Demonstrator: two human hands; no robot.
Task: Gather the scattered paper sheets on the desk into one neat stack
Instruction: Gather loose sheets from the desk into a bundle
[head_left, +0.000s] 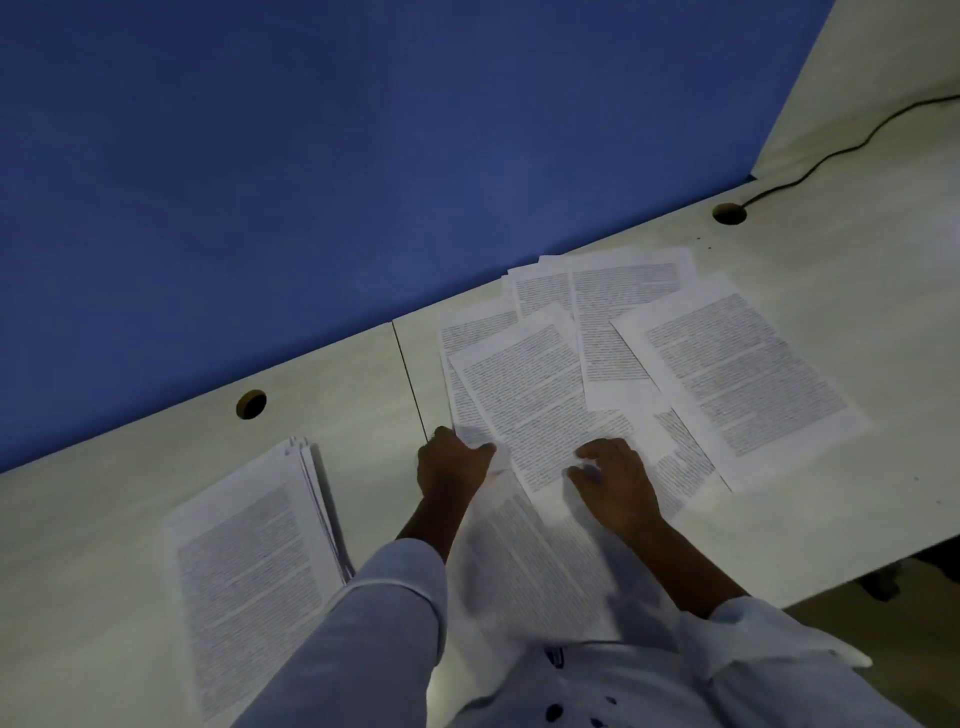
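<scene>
Several printed paper sheets (535, 384) lie fanned and overlapping at the desk's middle and right, one sheet (737, 374) furthest right. A gathered stack (249, 566) lies at the left, its edges slightly staggered. Another blurred sheet (540, 561) lies near the desk's front, between my forearms. My left hand (452, 462) pinches the lower left corner of the overlapping sheets. My right hand (615, 480) rests on the top middle sheet's lower edge, fingers curled and slightly apart.
The pale desk (130, 483) backs onto a blue partition (311, 156). Two round cable holes (251, 404) (729, 213) sit along the back edge, a black cable (852, 143) running from the right one. The desk's front edge drops off at lower right.
</scene>
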